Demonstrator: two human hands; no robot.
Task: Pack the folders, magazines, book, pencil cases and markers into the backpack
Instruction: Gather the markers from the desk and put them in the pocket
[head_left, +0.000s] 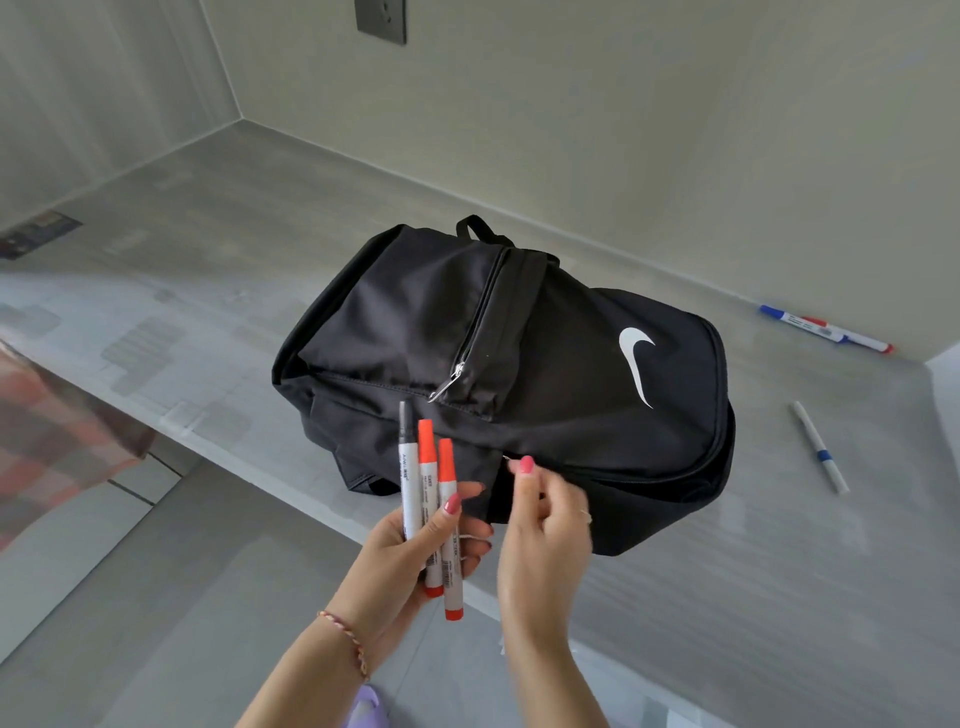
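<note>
A black backpack (545, 374) with a white swoosh lies flat on the grey counter, its front pocket zipped. My left hand (415, 551) grips three markers (428, 499), one black-capped and two orange-capped, held upright at the backpack's near edge. My right hand (545, 525) pinches at the main zipper on the backpack's near side; the pull itself is hidden by my fingers. To the right lie a blue-banded marker (818, 448) and, farther back, a blue and a red marker (826, 328) side by side.
The grey counter (208, 291) runs into a corner, walls behind and to the left. Its front edge crosses below my hands. A dark socket plate (381, 20) is on the back wall. A small dark object (39, 234) lies at far left.
</note>
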